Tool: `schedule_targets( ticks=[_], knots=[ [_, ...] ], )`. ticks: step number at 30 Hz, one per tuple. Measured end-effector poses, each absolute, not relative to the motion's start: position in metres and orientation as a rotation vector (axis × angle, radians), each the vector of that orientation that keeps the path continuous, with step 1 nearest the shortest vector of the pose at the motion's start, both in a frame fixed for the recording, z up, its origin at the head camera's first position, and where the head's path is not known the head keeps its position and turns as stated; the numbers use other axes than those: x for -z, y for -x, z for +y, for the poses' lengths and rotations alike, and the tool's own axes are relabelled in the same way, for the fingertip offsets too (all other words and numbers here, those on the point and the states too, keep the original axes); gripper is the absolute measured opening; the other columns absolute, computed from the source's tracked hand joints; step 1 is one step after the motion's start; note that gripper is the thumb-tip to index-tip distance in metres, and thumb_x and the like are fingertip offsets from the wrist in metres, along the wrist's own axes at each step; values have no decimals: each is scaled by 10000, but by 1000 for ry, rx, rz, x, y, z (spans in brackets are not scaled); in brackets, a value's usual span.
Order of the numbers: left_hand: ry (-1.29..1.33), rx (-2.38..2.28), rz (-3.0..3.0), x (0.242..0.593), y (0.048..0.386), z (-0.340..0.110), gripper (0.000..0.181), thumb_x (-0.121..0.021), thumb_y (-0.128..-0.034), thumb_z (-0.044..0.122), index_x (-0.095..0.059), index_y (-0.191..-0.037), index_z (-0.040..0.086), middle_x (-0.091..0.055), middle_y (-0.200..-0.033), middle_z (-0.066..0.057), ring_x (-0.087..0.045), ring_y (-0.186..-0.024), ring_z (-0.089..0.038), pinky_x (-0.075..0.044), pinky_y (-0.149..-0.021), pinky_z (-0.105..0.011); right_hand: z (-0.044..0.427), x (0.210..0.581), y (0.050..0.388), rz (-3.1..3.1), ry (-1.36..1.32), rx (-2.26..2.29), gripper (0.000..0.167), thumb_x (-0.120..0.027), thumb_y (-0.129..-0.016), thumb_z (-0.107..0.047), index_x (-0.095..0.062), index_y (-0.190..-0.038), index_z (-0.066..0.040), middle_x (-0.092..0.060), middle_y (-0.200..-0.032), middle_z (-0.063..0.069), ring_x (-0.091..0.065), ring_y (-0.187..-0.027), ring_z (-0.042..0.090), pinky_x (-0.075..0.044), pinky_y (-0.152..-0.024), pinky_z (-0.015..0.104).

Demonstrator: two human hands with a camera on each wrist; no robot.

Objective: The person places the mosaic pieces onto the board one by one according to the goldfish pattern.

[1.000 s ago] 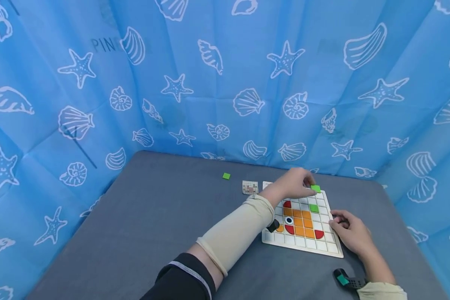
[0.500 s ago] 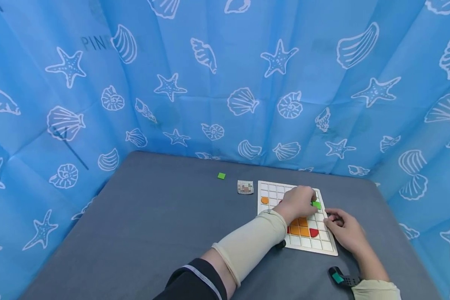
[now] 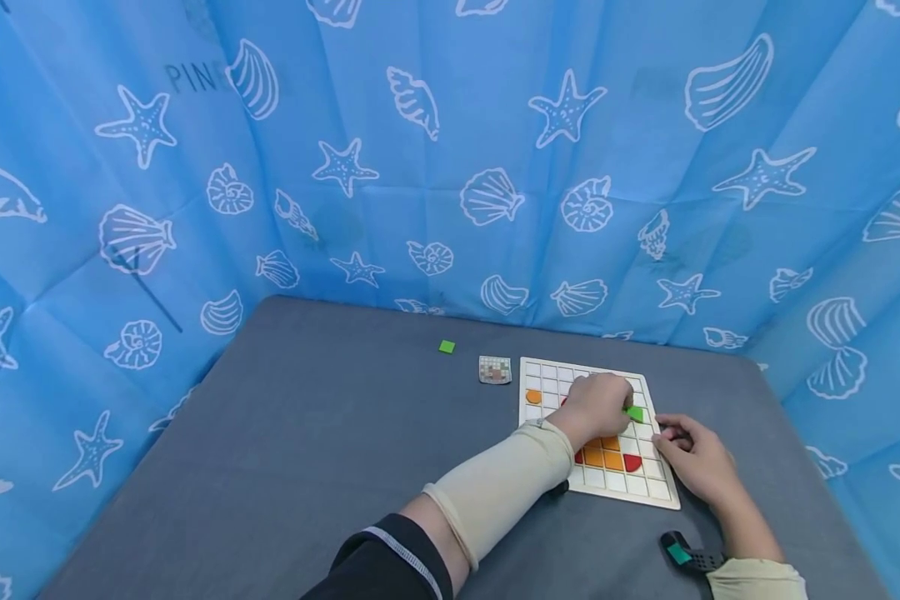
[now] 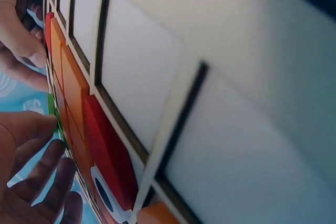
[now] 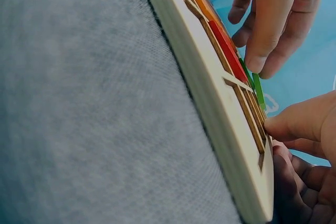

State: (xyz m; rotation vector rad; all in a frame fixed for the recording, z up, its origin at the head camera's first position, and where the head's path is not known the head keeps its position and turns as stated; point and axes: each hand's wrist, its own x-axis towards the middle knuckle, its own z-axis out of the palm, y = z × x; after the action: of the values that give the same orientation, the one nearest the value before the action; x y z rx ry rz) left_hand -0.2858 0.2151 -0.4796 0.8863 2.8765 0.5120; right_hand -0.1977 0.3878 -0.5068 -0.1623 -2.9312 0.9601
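In the head view a white grid board (image 3: 622,492) lies at the right of the grey table, with orange and red tiles in its cells. My left hand (image 3: 598,402) is over its middle, pinching a green square tile (image 3: 635,413) between thumb and finger. The right wrist view shows that green tile (image 5: 258,90) tilted at the grid, beside another green tile lying flat. My right hand (image 3: 696,460) grips the board's right edge, thumb on top and the other fingers curled by the side. Part of the tile picture is hidden behind my left hand.
A loose green tile (image 3: 447,347) and a small printed pattern card (image 3: 495,370) lie left of the board. An orange round piece (image 3: 533,397) sits in a left cell. A black strap device (image 3: 682,552) is by my right wrist. A blue shell-print curtain (image 3: 420,167) hangs behind the table.
My left hand has come down from the board's far edge toward me, carrying the green tile onto the grid near the right side. My right hand keeps its place at the board's edge.
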Motion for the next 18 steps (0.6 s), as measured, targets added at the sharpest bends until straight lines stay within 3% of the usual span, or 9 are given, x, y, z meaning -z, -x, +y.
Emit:
schedule_targets(
  ticks=[3, 7, 18],
  knots=[
    [-895, -483, 2896, 480, 285, 218, 246, -754, -956, 255, -655, -731, 253, -467, -664, 105, -434, -636, -62, -349, -589, -254, 389, 506, 198, -2930, 171, -949, 422, -630, -1050, -252, -624, -1370, 24, -638, -1042, 96, -505, -807, 101, -350, -680, 254],
    [-901, -474, 2911, 480, 283, 221, 287, -755, -957, 263, -615, -708, 247, -414, -669, 99, -416, -638, -63, -336, -591, -256, 389, 506, 197, -2928, 177, -955, 429, -633, -1049, -254, -620, -1372, 28, -637, -1045, 104, -514, -827, 129, -357, -684, 258],
    [-915, -446, 2949, 484, 282, 226, 260, -760, -964, 305, -649, -731, 271, -537, -724, 126, -501, -675, -44, -396, -622, -264, 388, 507, 198, -2931, 177, -974, 418, -635, -1046, -240, -622, -1371, 24, -636, -1039, 101, -508, -819, 124, -347, -688, 268]
  ],
)
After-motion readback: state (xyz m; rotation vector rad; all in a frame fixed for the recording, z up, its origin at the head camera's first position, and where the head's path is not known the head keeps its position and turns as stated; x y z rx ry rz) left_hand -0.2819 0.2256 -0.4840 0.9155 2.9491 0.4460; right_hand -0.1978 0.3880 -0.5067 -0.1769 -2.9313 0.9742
